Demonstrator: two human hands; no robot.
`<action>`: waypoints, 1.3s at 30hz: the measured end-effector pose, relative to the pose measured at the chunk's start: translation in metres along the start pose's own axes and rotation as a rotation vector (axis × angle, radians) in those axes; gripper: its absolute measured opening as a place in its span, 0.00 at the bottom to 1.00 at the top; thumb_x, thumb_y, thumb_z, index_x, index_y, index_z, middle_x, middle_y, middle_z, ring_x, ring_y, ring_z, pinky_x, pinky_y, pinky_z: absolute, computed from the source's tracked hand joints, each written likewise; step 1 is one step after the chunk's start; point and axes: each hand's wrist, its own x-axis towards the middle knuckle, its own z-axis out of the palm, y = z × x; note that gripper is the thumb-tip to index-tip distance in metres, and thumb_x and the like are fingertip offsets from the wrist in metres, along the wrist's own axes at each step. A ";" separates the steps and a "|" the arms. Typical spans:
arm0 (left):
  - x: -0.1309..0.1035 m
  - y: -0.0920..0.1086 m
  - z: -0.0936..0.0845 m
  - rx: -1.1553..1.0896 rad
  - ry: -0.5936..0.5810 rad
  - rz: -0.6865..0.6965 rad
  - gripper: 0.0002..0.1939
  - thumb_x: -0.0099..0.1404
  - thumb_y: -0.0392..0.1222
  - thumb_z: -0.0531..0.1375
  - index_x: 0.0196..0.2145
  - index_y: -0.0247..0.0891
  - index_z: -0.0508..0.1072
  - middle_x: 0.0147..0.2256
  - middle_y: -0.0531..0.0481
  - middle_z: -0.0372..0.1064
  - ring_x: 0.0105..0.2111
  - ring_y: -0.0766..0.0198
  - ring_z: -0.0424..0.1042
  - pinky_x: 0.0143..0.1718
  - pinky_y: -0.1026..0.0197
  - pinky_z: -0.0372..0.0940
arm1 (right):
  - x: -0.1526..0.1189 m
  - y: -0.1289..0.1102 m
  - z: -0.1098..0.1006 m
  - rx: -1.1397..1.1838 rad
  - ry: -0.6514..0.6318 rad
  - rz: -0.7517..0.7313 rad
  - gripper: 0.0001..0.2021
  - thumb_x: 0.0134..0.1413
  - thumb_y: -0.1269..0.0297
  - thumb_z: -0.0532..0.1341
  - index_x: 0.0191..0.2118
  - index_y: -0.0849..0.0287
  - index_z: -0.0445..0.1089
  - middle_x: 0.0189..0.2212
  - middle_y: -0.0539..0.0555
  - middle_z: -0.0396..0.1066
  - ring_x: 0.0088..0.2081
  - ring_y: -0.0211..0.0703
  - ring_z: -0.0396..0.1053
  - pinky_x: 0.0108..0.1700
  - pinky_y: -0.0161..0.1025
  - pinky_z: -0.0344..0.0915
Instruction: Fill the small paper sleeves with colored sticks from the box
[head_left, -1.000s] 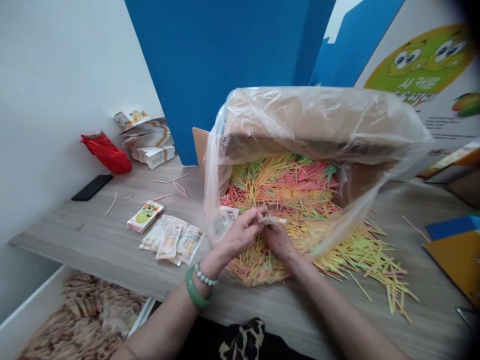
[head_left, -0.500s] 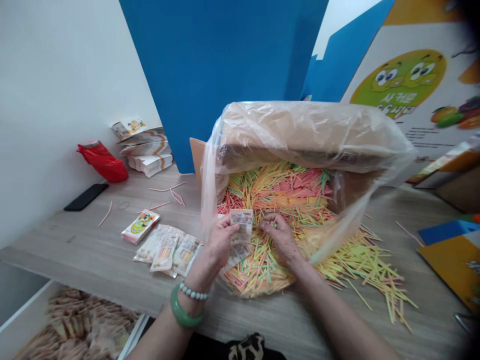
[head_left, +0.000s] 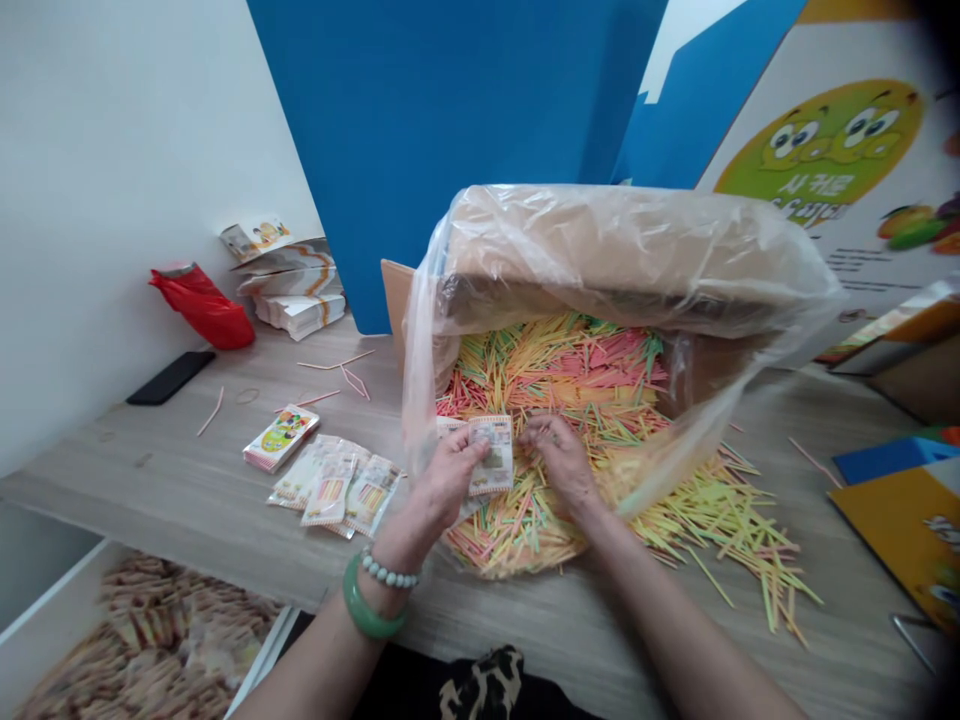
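Over the table [head_left: 187, 480] — left hand [head_left: 448, 473] still holding up the packet [head_left: 491, 456].

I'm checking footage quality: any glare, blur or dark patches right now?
Head view: pale sheen streaks the plastic liner; the drawer's contents look smeared; small print on the packet in the left hand is too soft to read; the upper right corner falls black.

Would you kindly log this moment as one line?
left hand: holds packet | right hand: over sticks, grip unclear | box: open, holds sticks | table: more packets
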 end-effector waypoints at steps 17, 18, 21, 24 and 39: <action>-0.007 -0.005 0.009 0.279 -0.237 -0.079 0.11 0.52 0.45 0.71 0.30 0.34 0.80 0.27 0.50 0.73 0.27 0.68 0.67 0.31 0.63 0.60 | 0.012 -0.019 -0.013 0.255 0.040 0.008 0.09 0.52 0.59 0.65 0.38 0.53 0.69 0.28 0.48 0.77 0.35 0.46 0.76 0.42 0.43 0.68; -0.007 -0.006 0.012 0.281 -0.261 -0.094 0.11 0.53 0.45 0.71 0.29 0.34 0.80 0.26 0.51 0.72 0.26 0.68 0.66 0.31 0.63 0.59 | 0.011 -0.022 -0.013 0.316 0.038 0.029 0.10 0.52 0.59 0.65 0.39 0.53 0.68 0.29 0.48 0.77 0.36 0.46 0.76 0.41 0.43 0.68; -0.003 -0.014 0.016 0.237 -0.235 -0.091 0.12 0.55 0.47 0.70 0.28 0.34 0.80 0.25 0.51 0.71 0.26 0.68 0.64 0.30 0.64 0.58 | 0.010 -0.031 -0.013 0.411 0.015 0.063 0.11 0.52 0.59 0.67 0.41 0.52 0.68 0.30 0.48 0.76 0.38 0.46 0.78 0.41 0.43 0.70; 0.003 -0.019 0.015 0.212 -0.175 -0.003 0.12 0.56 0.47 0.69 0.31 0.34 0.80 0.28 0.50 0.73 0.27 0.66 0.65 0.31 0.63 0.59 | 0.009 -0.039 -0.015 0.452 0.022 0.050 0.11 0.53 0.60 0.68 0.41 0.52 0.68 0.30 0.47 0.75 0.37 0.45 0.77 0.38 0.41 0.70; -0.003 -0.009 0.000 0.456 0.022 0.268 0.15 0.58 0.49 0.66 0.21 0.38 0.70 0.22 0.55 0.59 0.27 0.66 0.57 0.30 0.62 0.55 | -0.011 -0.047 -0.002 0.168 0.123 -0.168 0.05 0.59 0.60 0.62 0.36 0.52 0.66 0.34 0.51 0.77 0.40 0.47 0.76 0.46 0.46 0.68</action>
